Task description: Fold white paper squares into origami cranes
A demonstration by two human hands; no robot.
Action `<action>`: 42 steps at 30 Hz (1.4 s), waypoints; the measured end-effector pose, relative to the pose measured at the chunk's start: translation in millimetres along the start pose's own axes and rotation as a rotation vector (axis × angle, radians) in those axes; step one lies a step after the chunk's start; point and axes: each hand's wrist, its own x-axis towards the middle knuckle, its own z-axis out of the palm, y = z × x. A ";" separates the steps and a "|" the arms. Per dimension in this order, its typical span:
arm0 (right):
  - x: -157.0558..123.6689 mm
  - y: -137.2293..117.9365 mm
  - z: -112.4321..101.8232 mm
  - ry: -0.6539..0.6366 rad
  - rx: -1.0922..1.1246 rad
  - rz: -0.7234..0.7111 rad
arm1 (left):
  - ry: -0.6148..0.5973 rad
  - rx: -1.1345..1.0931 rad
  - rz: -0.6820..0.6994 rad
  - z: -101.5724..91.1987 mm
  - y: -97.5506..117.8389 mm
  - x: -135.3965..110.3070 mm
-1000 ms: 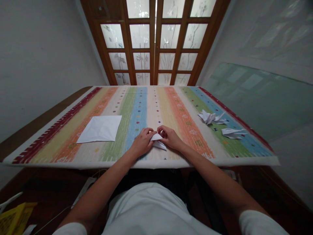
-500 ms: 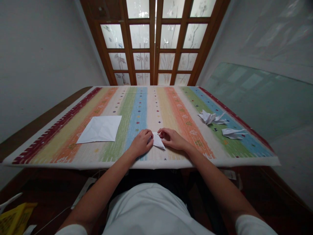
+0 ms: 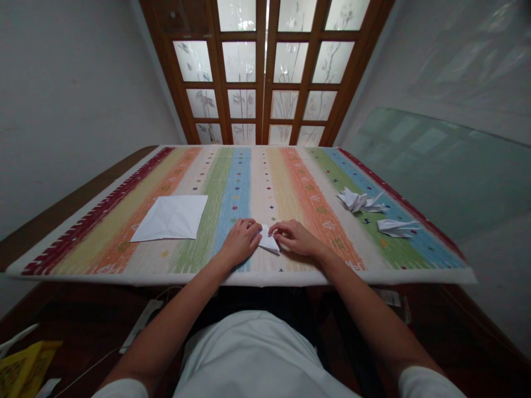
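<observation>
**Left hand and right hand at small folded paper, near edge of worktop**

Left hand lies over the paper's left part, fingers bent. Right hand is curled, fingertips at the paper's right side. Cannot tell whether either one pinches it; fingers hide the contact. Paper sits between the hands, on the striped cloth. Flat white sheet well to the left; folded white pieces well to the right.

Risks, as judged: a crease could land crooked if the left fingers let the layers slide; a flap could spring up if pressure eases; thin paper could tear at a corner if tugged hard. The cloth could also wrinkle underneath.

Versus one second ago: top flap was raised between both hands; now the paper looks flatter, right hand slightly farther right. Sheet and folded pieces unmoved on the cloth.
</observation>
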 end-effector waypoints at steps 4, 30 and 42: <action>0.7 0.1 -0.8 -0.026 -0.012 -0.010 | 0.017 0.004 -0.053 -0.2 2.0 -2.0; 1.3 16.3 -1.0 0.234 -0.154 -0.102 | 0.084 -0.326 0.064 -11.8 -9.9 0.7; 3.0 22.8 4.9 0.228 -0.281 -0.118 | -0.038 -0.340 -0.015 -11.5 0.0 1.3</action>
